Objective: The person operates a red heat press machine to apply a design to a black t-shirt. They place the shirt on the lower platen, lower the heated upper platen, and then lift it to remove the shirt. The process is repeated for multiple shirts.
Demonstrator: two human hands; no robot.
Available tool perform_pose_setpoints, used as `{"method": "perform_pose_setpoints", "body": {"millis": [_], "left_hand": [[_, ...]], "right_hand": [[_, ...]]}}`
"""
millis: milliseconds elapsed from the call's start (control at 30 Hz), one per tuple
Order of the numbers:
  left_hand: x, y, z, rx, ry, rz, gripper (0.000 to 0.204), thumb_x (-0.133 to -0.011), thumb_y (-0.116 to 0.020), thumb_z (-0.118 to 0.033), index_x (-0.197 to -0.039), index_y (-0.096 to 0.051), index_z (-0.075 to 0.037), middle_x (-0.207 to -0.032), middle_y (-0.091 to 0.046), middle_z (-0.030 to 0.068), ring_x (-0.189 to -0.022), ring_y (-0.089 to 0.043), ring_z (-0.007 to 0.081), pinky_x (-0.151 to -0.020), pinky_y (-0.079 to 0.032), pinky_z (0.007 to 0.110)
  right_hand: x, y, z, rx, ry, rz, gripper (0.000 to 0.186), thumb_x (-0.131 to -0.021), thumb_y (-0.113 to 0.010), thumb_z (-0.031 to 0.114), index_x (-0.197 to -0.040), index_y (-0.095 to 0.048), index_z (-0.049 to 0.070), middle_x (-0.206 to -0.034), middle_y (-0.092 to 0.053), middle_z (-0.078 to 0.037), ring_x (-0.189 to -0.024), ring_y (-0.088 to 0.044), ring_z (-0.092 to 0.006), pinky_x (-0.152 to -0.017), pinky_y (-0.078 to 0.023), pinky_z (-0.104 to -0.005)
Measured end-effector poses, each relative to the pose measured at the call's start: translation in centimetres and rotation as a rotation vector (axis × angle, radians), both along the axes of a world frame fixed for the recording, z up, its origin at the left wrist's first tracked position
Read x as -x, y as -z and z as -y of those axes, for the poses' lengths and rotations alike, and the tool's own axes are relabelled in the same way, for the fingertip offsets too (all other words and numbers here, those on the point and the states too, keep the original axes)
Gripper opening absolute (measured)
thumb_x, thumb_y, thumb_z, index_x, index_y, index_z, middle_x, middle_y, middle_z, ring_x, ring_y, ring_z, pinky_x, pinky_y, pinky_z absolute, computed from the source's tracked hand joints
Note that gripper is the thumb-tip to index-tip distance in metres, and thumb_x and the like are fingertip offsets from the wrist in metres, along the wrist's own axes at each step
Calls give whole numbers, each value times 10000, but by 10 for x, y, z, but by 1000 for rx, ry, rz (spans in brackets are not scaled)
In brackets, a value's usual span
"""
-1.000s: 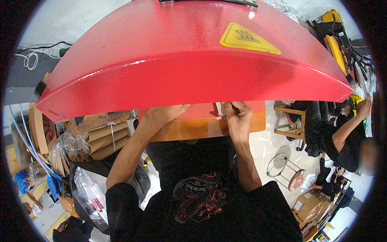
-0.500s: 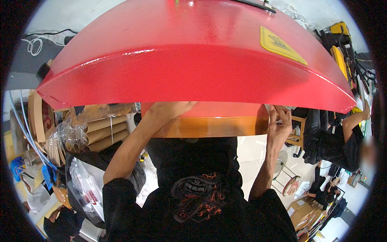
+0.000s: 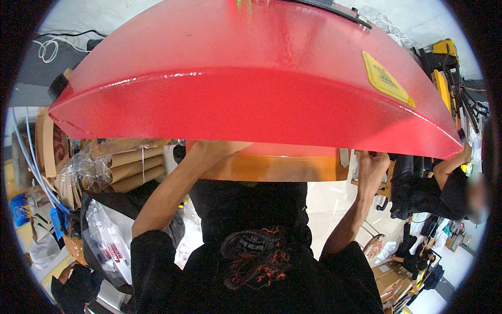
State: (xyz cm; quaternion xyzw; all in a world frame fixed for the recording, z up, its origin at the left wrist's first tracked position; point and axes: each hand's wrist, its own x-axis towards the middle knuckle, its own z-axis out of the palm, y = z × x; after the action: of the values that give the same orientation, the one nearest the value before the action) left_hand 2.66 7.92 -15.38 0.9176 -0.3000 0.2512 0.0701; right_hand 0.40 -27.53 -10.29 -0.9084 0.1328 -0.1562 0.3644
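Note:
A large red metal housing with a yellow warning label spans the view in front of me and hides whatever lies under its lower edge. Below that edge a red panel with an orange-brown front band shows. My left hand reaches in over the band's left part; its fingers are mostly covered by the housing. Right of the band, my right hand is raised to the same edge with its fingers curled, their tips out of sight. What it holds, if anything, cannot be made out.
Brown cardboard tubes and a dark bag with plastic packets lie to the left. On the right are a round-seated stool, cardboard boxes and another person's arm. More people are at the lower left and right.
My right hand has shifted right, away from the band's end, and its fingertips have slipped behind the housing's edge. My left hand stays nearly in place. The view has moved slightly.

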Motion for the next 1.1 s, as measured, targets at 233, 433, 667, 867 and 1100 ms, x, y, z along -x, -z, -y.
{"method": "perform_pose_setpoints", "body": {"millis": [233, 433, 667, 867, 1100], "left_hand": [[-20, -11, 21, -6, 74, -158, 274, -923, -663, -299, -1116, -704, -109, -1080, -708, 96, -1031, -667, 286, -954, -509, 463], [-30, -20, 32, 320, 118, -635, 296, -961, -624, -276, -1136, -681, -44, -1080, -693, 174, -1013, -653, 355, -895, -509, 471], [-28, -19, 31, 227, 126, -475, 295, -960, -621, -277, -1153, -682, -63, -1161, -670, 143, -1112, -617, 328, -982, -462, 477], [-3, -25, 29, 311, 53, -360, 313, -948, -631, -240, -1217, -668, -83, -1309, -601, 117, -1225, -533, 348, -1033, -427, 500], [98, -47, -28, 621, -455, -327, 406, -913, -641, -58, -1317, -626, -25, -1403, -568, 155, -1272, -515, 354, -1078, -396, 461]], "right_hand": [[-39, 24, -53, 142, -511, -177, 257, -853, -734, 67, -1097, -684, 4, -1012, -728, -152, -950, -686, -295, -845, -526, -392], [-93, 53, -56, 413, -624, 95, 376, -862, -708, 177, -1214, -660, 51, -1165, -675, -217, -1078, -643, -372, -889, -508, -493], [-108, 71, -58, 477, -624, 151, 322, -853, -730, 138, -1154, -684, 36, -1101, -690, -194, -1009, -660, -351, -854, -518, -450], [-109, 85, -58, 371, -650, 101, 275, -845, -748, 105, -1104, -704, 23, -1046, -703, -173, -950, -674, -333, -825, -526, -414], [-45, -11, -90, 180, -802, 407, 172, -810, -765, 39, -983, -763, 43, -911, -702, -128, -806, -687, -270, -728, -538, -366]]}}
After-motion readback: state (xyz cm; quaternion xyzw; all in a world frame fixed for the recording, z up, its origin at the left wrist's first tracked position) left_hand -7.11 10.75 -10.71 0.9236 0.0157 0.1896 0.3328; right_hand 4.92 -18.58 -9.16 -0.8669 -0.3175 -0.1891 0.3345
